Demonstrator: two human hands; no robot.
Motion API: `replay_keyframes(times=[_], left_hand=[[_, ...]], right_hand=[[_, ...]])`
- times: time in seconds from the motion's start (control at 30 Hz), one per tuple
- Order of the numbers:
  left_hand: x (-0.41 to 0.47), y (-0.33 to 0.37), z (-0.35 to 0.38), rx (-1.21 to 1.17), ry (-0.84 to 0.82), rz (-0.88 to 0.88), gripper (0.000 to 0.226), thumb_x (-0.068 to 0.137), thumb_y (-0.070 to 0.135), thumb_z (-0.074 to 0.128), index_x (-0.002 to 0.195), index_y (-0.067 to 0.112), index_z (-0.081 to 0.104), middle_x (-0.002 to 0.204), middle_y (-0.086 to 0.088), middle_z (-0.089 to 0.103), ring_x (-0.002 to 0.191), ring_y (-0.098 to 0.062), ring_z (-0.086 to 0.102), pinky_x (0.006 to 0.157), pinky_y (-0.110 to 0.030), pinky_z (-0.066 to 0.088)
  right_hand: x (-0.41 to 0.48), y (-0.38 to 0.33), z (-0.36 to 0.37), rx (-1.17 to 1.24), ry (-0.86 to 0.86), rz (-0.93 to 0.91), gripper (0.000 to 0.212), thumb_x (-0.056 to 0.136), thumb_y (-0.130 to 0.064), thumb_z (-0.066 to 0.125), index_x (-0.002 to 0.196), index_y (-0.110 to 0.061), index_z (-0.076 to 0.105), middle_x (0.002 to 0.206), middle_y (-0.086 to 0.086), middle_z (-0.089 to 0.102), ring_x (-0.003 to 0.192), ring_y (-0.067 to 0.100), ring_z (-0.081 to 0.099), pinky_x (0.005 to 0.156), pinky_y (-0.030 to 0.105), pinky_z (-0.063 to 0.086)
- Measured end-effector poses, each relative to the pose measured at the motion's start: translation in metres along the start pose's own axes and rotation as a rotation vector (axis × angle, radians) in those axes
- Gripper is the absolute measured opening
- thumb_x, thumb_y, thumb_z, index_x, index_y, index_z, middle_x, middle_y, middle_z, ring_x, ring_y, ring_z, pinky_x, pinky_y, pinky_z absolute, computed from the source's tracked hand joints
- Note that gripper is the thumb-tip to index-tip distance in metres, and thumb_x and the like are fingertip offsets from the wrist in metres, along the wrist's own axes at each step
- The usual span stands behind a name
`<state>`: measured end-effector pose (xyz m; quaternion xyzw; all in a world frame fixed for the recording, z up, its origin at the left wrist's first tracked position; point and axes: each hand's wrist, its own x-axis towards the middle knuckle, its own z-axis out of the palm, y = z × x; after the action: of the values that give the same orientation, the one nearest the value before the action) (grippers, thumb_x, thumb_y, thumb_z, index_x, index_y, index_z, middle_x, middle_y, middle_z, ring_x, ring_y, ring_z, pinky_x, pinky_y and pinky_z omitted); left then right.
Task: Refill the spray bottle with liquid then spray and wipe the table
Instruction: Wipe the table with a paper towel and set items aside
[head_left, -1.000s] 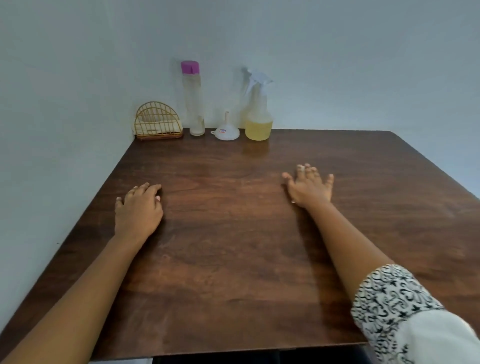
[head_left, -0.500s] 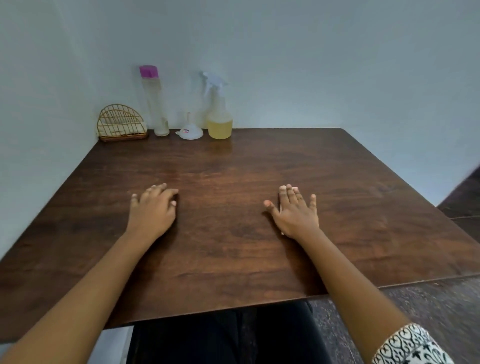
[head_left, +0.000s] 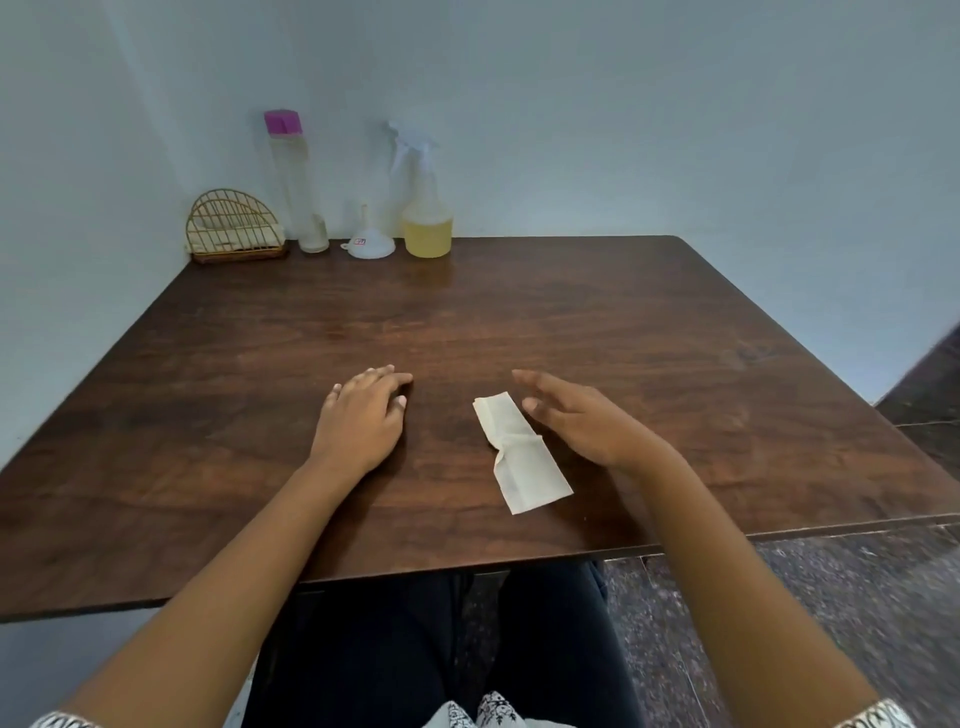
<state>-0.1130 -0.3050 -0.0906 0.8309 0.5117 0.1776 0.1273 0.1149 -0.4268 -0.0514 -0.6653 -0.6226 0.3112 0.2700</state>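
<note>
The scene is lit softly and evenly, a faint sheen is seen on the table (head_left: 597, 322) at centre, shadows are weak, straight edges are bowed by wide-angle distortion, and the floor (head_left: 831, 597) at lower right is smeared by motion blur.

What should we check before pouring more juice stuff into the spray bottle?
1. Spray bottle upright at the table's far edge: ok.
2. Its sprayer top off for filling: not ok, still on.
3. Funnel within reach beside it: ok.
4. Tall bottle with pink cap holds enough liquid: cannot tell.
5. Left hand and right hand free: ok, both empty.
6. Folded cloth ready on the table: ok.
</note>
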Motion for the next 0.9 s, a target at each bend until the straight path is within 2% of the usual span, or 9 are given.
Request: replay_keyframes(times=[0.17, 0.3, 0.37, 0.4, 0.47, 0.57, 0.63, 0.77, 0.9], left_hand=[[0.001, 0.000, 0.004, 0.017, 0.021, 0.018, 0.038, 0.096, 0.020, 0.045, 0.133, 0.024, 0.053, 0.149, 0.000, 0.042, 0.140, -0.019, 0.033, 0.114, -0.047, 0.024], [0.001, -0.001, 0.004, 0.031, 0.033, 0.026, 0.038, 0.096, 0.020, 0.045, 0.133, 0.023, 0.053, 0.148, -0.001, 0.043, 0.140, -0.020, 0.033, 0.114, -0.048, 0.024], [0.000, 0.000, 0.004, 0.029, 0.033, 0.028, 0.038, 0.096, 0.020, 0.045, 0.133, 0.022, 0.053, 0.148, -0.001, 0.043, 0.140, -0.020, 0.033, 0.114, -0.047, 0.024], [0.000, 0.000, 0.004, 0.026, 0.034, 0.028, 0.038, 0.096, 0.020, 0.045, 0.133, 0.022, 0.053, 0.148, -0.001, 0.043, 0.140, -0.020, 0.033, 0.114, -0.047, 0.024], [0.000, 0.000, 0.004, 0.029, 0.035, 0.032, 0.038, 0.096, 0.020, 0.045, 0.133, 0.023, 0.053, 0.148, -0.001, 0.044, 0.140, -0.020, 0.034, 0.114, -0.048, 0.025], [-0.001, 0.001, 0.004, 0.038, 0.027, 0.034, 0.038, 0.097, 0.020, 0.044, 0.134, 0.023, 0.052, 0.148, -0.001, 0.043, 0.141, -0.019, 0.033, 0.114, -0.048, 0.024], [-0.001, 0.001, 0.004, 0.042, 0.024, 0.034, 0.038, 0.097, 0.020, 0.044, 0.134, 0.022, 0.052, 0.148, -0.001, 0.043, 0.140, -0.020, 0.033, 0.114, -0.048, 0.025], [-0.001, 0.001, 0.003, 0.056, 0.041, 0.051, 0.037, 0.095, 0.020, 0.045, 0.131, 0.021, 0.054, 0.145, -0.002, 0.047, 0.138, -0.021, 0.037, 0.112, -0.049, 0.028], [-0.001, 0.003, 0.001, 0.052, 0.046, 0.048, 0.036, 0.095, 0.020, 0.045, 0.130, 0.021, 0.055, 0.145, -0.002, 0.048, 0.137, -0.022, 0.038, 0.111, -0.049, 0.029]], right_hand=[[-0.006, 0.001, 0.017, -0.486, -0.219, -0.125, 0.055, 0.099, -0.039, 0.042, 0.149, -0.026, 0.024, 0.158, -0.012, 0.013, 0.144, 0.003, 0.013, 0.118, 0.035, 0.003], [-0.033, -0.001, 0.032, -0.582, -0.007, -0.248, 0.041, 0.099, -0.021, 0.043, 0.140, -0.026, 0.044, 0.149, -0.012, 0.039, 0.136, 0.005, 0.036, 0.116, 0.029, 0.018], [-0.055, -0.003, 0.040, -0.662, 0.058, -0.273, 0.037, 0.091, -0.013, 0.054, 0.125, -0.028, 0.058, 0.127, -0.013, 0.060, 0.115, 0.010, 0.057, 0.085, 0.025, 0.046], [-0.067, -0.008, 0.042, -0.689, 0.047, -0.276, 0.033, 0.082, -0.011, 0.063, 0.110, -0.027, 0.064, 0.107, -0.014, 0.066, 0.096, 0.010, 0.063, 0.057, 0.019, 0.042], [-0.085, -0.015, 0.041, -0.745, 0.011, -0.290, 0.027, 0.067, -0.011, 0.072, 0.087, -0.027, 0.064, 0.079, -0.015, 0.063, 0.068, 0.009, 0.061, 0.042, 0.012, 0.016], [-0.093, -0.029, 0.016, -0.729, -0.141, -0.218, 0.026, 0.088, -0.008, 0.053, 0.105, -0.026, 0.063, 0.101, -0.013, 0.065, 0.092, 0.010, 0.061, 0.061, 0.019, 0.038], [-0.086, -0.026, -0.008, -0.674, -0.099, -0.137, 0.024, 0.092, -0.009, 0.050, 0.108, -0.022, 0.063, 0.107, -0.009, 0.067, 0.097, 0.010, 0.062, 0.077, 0.018, 0.043], [-0.035, -0.006, -0.041, -0.627, 0.354, -0.050, 0.018, 0.087, -0.006, 0.054, 0.101, -0.010, 0.065, 0.101, 0.007, 0.068, 0.094, 0.029, 0.061, 0.073, 0.036, 0.044], [0.010, 0.011, -0.022, -0.703, 0.288, -0.010, 0.035, 0.089, -0.007, 0.049, 0.115, -0.021, 0.067, 0.106, 0.009, 0.063, 0.102, 0.032, 0.058, 0.076, 0.034, 0.043]])
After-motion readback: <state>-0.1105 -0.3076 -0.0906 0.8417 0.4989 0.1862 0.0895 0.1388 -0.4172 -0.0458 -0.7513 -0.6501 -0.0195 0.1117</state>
